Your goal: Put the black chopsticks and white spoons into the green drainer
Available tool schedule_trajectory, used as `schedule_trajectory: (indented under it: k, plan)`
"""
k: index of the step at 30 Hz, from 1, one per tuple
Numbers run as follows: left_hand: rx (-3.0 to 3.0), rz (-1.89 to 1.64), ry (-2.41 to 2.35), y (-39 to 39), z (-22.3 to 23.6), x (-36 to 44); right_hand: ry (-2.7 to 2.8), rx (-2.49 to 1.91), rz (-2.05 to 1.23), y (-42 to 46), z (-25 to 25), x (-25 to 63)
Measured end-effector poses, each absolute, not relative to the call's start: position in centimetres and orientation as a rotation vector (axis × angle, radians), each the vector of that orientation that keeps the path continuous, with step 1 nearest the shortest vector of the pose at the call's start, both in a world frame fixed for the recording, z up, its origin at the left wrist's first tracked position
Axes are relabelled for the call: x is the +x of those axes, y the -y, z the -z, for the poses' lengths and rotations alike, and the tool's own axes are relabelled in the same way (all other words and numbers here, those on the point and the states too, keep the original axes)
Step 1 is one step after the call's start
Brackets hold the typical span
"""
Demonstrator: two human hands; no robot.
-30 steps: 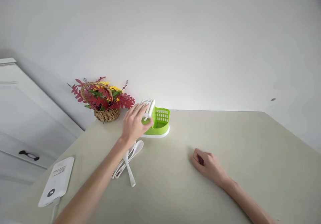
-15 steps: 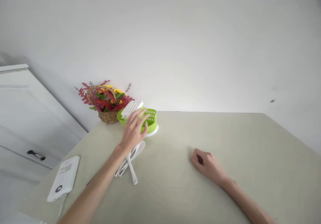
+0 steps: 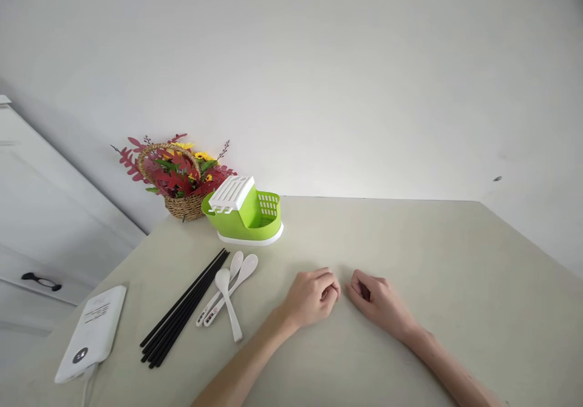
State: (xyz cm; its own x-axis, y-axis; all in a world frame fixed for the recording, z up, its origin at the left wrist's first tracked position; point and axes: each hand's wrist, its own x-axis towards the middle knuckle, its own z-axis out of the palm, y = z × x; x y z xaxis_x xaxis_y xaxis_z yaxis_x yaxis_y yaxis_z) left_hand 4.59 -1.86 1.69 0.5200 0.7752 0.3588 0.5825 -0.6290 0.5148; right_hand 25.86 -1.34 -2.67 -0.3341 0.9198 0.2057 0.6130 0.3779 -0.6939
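Open path left hand (image 3: 313,298) to rack (image 3: 228,225); spoons (image 3: 229,302), chopsticks (image 3: 184,310) obstruct left; basket (image 3: 183,206) blocks rack's far-left.

we record soft, diffuse light of moderate brightness; its source lies outside the frame. we find the brightest zone low on the wall (image 3: 346,158), just above the far edge of the surface (image 3: 410,237), with falloff to grey toward the upper corners and a dark patch at top right. we note faint, soft-edged shadows beside the left grip (image 3: 314,296) and the right grip (image 3: 377,300); both outlines read sharp. we observe wide-angle stretch at left, where the cabinet (image 3: 54,212) leans. we cannot resolve the lettering on the white device (image 3: 93,337).
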Motion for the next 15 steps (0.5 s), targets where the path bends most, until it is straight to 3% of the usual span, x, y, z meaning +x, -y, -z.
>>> schedule_trajectory:
  k: [6, 15]
  plan:
    - [2.232, -0.799, -1.111, 2.5, -1.2, 5.2, 2.064, -1.346, -0.667, 1.5, 3.0, 25.9]
    - [2.507, -0.641, -1.107, 3.6, 0.0, 5.3, 2.060, -1.383, -0.687, 1.7, 3.0, 25.9]
